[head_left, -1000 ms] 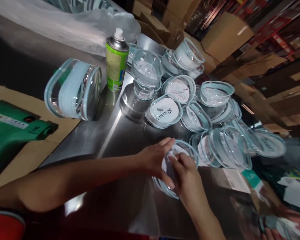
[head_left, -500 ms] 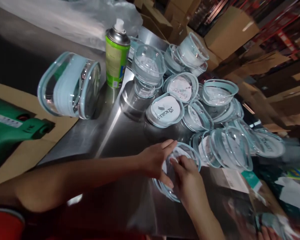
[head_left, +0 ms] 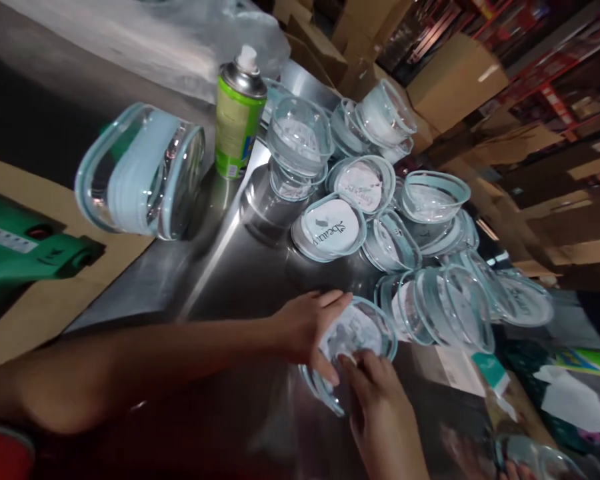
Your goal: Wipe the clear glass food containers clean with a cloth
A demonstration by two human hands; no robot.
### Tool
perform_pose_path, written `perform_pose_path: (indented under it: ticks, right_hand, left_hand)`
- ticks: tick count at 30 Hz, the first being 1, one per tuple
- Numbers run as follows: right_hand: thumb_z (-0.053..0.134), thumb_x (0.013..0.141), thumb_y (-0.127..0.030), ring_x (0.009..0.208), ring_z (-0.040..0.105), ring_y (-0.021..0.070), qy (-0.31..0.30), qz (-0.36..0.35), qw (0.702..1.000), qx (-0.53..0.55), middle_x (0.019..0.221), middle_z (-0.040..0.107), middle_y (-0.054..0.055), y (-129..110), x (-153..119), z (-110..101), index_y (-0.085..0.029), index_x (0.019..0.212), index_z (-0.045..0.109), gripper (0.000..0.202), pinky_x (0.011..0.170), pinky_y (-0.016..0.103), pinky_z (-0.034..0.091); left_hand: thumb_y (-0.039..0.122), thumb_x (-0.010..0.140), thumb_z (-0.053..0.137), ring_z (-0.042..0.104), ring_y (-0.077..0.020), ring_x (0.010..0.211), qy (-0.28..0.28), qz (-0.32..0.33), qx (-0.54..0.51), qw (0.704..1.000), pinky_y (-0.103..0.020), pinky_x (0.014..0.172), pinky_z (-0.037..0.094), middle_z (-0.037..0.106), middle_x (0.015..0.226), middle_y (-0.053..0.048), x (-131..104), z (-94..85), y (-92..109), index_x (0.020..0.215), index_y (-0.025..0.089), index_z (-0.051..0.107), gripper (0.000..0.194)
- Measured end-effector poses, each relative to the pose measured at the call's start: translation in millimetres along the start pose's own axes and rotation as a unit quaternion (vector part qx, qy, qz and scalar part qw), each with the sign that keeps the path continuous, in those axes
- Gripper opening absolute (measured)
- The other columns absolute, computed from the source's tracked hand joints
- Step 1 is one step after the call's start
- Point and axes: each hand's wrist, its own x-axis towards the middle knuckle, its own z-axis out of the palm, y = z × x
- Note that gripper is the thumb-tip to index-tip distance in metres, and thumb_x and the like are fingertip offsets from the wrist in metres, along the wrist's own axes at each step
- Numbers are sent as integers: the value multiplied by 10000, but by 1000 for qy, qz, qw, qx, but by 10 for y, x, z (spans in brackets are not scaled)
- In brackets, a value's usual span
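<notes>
- The clear case (head_left: pixel 363 328) sits at 5 o'clock in my view; my left hand (head_left: pixel 316 333) clamps its 9 o'clock side.
- My right hand (head_left: pixel 373 387) pinches a white scrap (head_left: pixel 347 358) against it.
- Probably light, flexible, slippery: best held by the rim (head_left: pixel 395 341).

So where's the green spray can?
The green spray can stands on the metal table, in the head view's upper half left of centre, between a lone clear case at left and clustered cases at right.

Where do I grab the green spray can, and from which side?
Hold the spray can around its green body below the metal shoulder, probably from the near side. It stands upright and round, with a clear pouch to its left and stacked pouches to its right.
</notes>
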Motion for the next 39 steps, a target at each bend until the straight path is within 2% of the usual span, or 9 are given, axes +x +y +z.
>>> perform_pose_path:
  ticks: [4,9,13,17,22,26,30,34,39]
  right_hand:
    - [519,742,-9,809,528,257,-1,23,1000,-6,880,576,93,-1,15,11,-120,977,665,299,661,359,469]
    - [472,749,30,787,517,232,-1,9,1000,-18,912,580,82,4,-40,25,-151,1024,655,376,661,339,457]
    - [497,751,10,801,511,262,-1,27,999,-38,886,582,102,-43,-8,26,-111,989,669,317,669,372,451]
    - [447,785,14,779,489,244,17,24,999,-31,894,578,103,-88,-41,41,-119,1023,652,341,647,357,431]
    - [480,770,-13,808,486,249,6,70,997,-44,914,564,88,-99,-19,104,-142,1038,636,336,652,355,423]
    - [437,803,-15,768,472,235,26,55,997,-51,893,565,81,-122,-51,124,-171,1016,636,331,646,353,407]
    - [505,770,-26,816,493,256,19,88,993,-77,941,580,94,-133,-27,103,-154,1070,626,348,648,350,417]
    - [489,769,-22,771,508,233,29,62,996,-60,887,591,74,-177,-25,89,-185,999,646,322,645,338,431]
    - [541,762,-46,801,527,248,8,95,992,-88,913,609,76,-206,11,79,-172,1031,643,314,632,342,443]
  left_hand:
    - [566,491,814,320,-407,1371,8,-12,6,1000,-513,1106,313,272,1514,-268,-10,25,-21,1473,39,209,1268]
    - [566,499,812,340,-367,1369,1,11,40,999,-464,1134,275,315,1499,-257,-9,35,-17,1472,41,213,1257]
    - [562,504,812,314,-384,1381,0,-20,43,999,-490,1115,299,243,1534,-244,-21,38,-12,1486,84,177,1263]
    - [557,539,791,313,-353,1389,3,12,51,999,-493,1143,245,305,1508,-248,-36,55,-10,1476,59,188,1221]
    - [529,534,795,306,-365,1390,3,-14,52,999,-495,1122,294,263,1523,-257,-39,43,-3,1471,42,189,1217]
    - [498,554,787,329,-352,1380,4,-7,53,999,-481,1128,294,298,1512,-244,-39,26,19,1470,50,201,1176]
    - [448,523,817,312,-395,1378,1,-22,33,999,-494,1113,327,269,1512,-278,-34,19,33,1458,8,207,1200]
    - [414,527,799,355,-382,1357,6,-22,57,998,-485,1106,341,289,1512,-254,-46,17,50,1462,25,202,1175]
    - [422,556,777,314,-366,1385,6,-40,80,996,-483,1115,323,268,1523,-250,-82,27,65,1469,45,176,1157]
